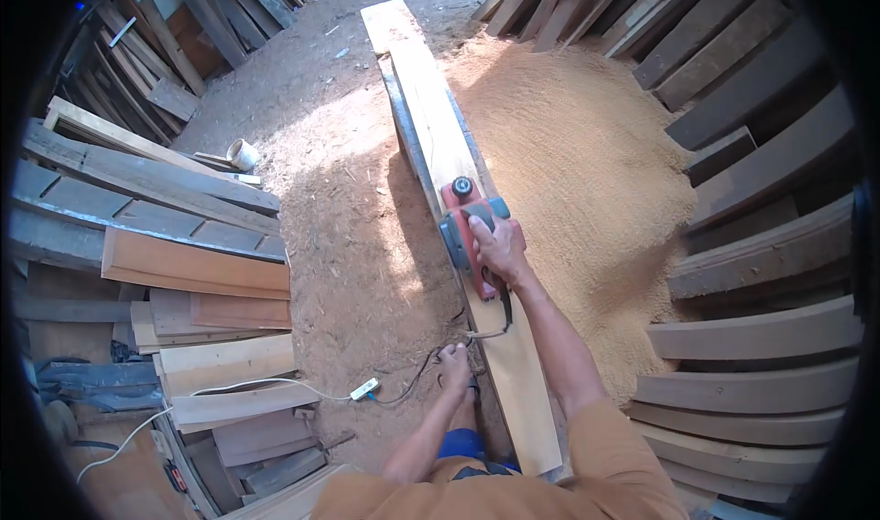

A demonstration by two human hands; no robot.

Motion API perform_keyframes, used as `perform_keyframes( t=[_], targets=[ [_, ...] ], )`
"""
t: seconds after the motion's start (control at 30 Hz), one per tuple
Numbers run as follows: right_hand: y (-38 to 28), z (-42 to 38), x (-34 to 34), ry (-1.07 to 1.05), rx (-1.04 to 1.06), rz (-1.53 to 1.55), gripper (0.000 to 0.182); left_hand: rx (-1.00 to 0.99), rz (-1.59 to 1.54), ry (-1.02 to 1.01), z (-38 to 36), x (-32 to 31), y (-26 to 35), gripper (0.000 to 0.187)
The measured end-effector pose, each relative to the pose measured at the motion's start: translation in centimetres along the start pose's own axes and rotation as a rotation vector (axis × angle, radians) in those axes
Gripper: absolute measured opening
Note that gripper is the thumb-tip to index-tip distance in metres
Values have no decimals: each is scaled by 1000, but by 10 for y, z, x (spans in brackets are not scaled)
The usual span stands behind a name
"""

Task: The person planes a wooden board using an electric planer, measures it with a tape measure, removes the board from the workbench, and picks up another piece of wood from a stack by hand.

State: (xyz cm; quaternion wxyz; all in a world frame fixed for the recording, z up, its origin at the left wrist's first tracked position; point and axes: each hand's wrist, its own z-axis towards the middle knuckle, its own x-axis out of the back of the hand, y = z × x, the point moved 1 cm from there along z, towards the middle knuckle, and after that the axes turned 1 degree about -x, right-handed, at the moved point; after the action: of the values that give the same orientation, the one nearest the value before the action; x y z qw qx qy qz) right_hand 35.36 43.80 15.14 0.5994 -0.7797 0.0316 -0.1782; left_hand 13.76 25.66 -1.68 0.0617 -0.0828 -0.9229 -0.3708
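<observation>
A long pale plank [431, 108] runs lengthwise away from me on a narrow support. On its upper face sits a red and dark teal electric hand planer [454, 236], with a round black knob at its front. My right hand [498, 248] is wrapped round the planer's top handle. The dark power cord [490, 335] leaves the planer's rear and crosses the plank's left edge. Beside that edge, my left hand [453, 368] is closed on the cord, which carries on to a white socket strip [365, 389] on the ground.
A big heap of sawdust [587, 172] lies right of the plank. Stacked boards [761, 328] line the right side, and more lumber [202, 273] lies at the left. A white bucket [242, 154] is tipped on the ground. A white extension cable [247, 385] trails leftward.
</observation>
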Motion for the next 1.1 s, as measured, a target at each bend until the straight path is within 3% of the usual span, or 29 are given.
perform_keyframes(
  t=[0.17,0.27,0.4,0.5,0.57,0.6,0.67,0.77,0.83,0.93,1.03,1.07,1.1],
  targets=[
    [-45,106,-4,24,29,-89,60,-481,305,113,-7,-73,-9,68],
    [-53,165,1,21,29,-90,58,-392,222,31,-28,-69,32,66],
    [-41,166,8,23,-34,-93,58,-343,205,35,-38,-70,43,63],
    [-37,102,27,18,-108,-83,58,-431,217,52,-29,-69,30,59],
    [4,28,34,42,-4,-53,44,-486,206,38,-24,-65,19,57],
    [37,-20,37,54,64,-16,39,-493,277,20,-10,-61,-12,54],
    [48,-88,48,22,8,42,39,-506,414,-8,29,-52,-87,49],
    [64,-150,58,-32,-99,68,46,-558,270,-16,-32,-60,23,54],
    [61,-158,63,-86,-232,66,57,-509,298,27,-36,-63,32,52],
    [54,-110,54,-42,-157,26,57,-505,324,34,-34,-61,30,48],
    [39,-29,41,-31,-112,-33,60,-464,480,-47,24,-48,-95,43],
    [33,5,33,29,-34,1,49,-445,546,-53,36,-48,-112,42],
    [27,39,25,89,44,37,42,-504,481,-25,5,-54,-50,42]
  ],
)
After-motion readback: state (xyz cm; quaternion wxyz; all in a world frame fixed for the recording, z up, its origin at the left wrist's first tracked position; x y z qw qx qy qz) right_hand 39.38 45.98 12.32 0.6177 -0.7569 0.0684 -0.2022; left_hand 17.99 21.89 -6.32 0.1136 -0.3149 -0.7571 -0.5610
